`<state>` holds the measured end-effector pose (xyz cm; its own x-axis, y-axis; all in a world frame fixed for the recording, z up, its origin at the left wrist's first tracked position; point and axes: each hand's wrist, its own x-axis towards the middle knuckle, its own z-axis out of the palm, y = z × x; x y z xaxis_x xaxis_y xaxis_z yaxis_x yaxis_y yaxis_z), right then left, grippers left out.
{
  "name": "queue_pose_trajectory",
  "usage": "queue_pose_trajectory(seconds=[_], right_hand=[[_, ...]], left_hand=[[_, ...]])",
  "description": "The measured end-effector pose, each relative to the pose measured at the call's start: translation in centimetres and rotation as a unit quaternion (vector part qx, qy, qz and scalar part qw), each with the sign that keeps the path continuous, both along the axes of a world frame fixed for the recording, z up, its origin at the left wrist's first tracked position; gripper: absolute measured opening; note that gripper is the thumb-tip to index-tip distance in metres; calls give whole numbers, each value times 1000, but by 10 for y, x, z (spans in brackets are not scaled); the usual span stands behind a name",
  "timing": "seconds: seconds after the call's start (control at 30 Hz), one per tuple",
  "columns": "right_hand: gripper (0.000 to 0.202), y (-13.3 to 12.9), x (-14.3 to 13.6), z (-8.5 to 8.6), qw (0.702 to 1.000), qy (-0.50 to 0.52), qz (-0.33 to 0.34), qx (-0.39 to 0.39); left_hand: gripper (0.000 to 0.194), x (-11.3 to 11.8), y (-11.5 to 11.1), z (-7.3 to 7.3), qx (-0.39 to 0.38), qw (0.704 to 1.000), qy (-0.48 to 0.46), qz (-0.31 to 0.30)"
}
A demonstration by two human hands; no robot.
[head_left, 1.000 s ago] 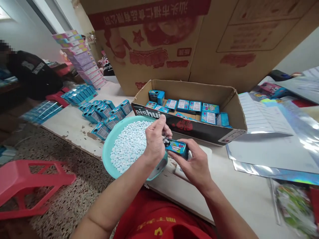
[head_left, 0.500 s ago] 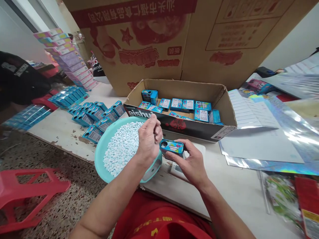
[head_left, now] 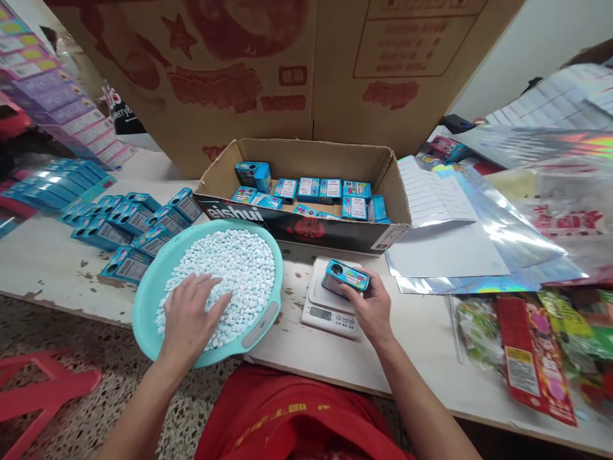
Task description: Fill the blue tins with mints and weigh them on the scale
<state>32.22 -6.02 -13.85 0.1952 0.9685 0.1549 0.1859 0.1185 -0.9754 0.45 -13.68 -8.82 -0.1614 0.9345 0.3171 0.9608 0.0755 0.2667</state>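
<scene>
My left hand (head_left: pixel 189 313) rests on a heap of small pale blue-white candies (head_left: pixel 246 262), fingers spread, inside a turquoise basin (head_left: pixel 142 316). The thumb and fingers of my right hand (head_left: pixel 376 310) close round a small blue candy box (head_left: pixel 348 275) with a round dark hole in its top. That box is over the white kitchen scale (head_left: pixel 330 319); whether it touches the plate I cannot tell. A carton tray (head_left: pixel 342 237) behind the basin and scale holds several similar blue boxes (head_left: pixel 309 188).
Rows of blue boxes (head_left: pixel 127 263) stand left of the basin. A large cardboard carton (head_left: pixel 335 108) rises behind the tray. Shiny sheets (head_left: pixel 517 246) and candy packets (head_left: pixel 531 358) lie at the right. A red stool (head_left: pixel 45 390) stands at the lower left.
My left hand has gone from above the blue box, fingers curled, down and left into the candies, and opened. My right hand still holds the box. The view has shifted right.
</scene>
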Motion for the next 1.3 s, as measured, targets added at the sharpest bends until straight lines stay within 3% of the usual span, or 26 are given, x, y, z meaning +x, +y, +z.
queue_pose_trajectory(seconds=[0.17, 0.27, 0.37, 0.47, 0.67, 0.83, 0.97, 1.1, 1.23, 1.3], right_hand=[[60, -4, 13, -9, 997, -11, 28, 71], [53, -10, 31, -13, 996, -22, -46, 78], [45, -16, 47, -18, 988, -35, -149, 33], [43, -20, 56, -21, 982, -37, -183, 5], [39, -23, 51, -23, 986, -16, -166, -20], [37, -21, 47, -21, 988, -11, -151, -22], [38, -22, 47, -21, 988, -19, -144, -43], [39, -23, 47, -20, 988, -32, -137, -59], [38, -25, 47, -17, 989, -41, -133, -55], [38, -25, 48, -16, 988, -44, -140, -58]], left_hand=[[25, -3, -15, 0, 32, 999, -29, -15], [20, -1, -18, 3, 57, 996, -74, -11], [17, 2, -18, 5, 68, 992, -107, 0], [17, 2, -17, 5, 48, 990, -129, 20], [23, 0, -16, 0, 4, 992, -127, 30], [39, -3, -14, -9, -101, 990, -102, -4], [36, -5, -12, -10, -105, 991, -82, -33], [26, -10, -7, -1, -128, 986, -95, -42], [14, -20, 3, 15, -138, 961, -238, 14], [16, -26, 9, 21, -118, 908, -395, 73]])
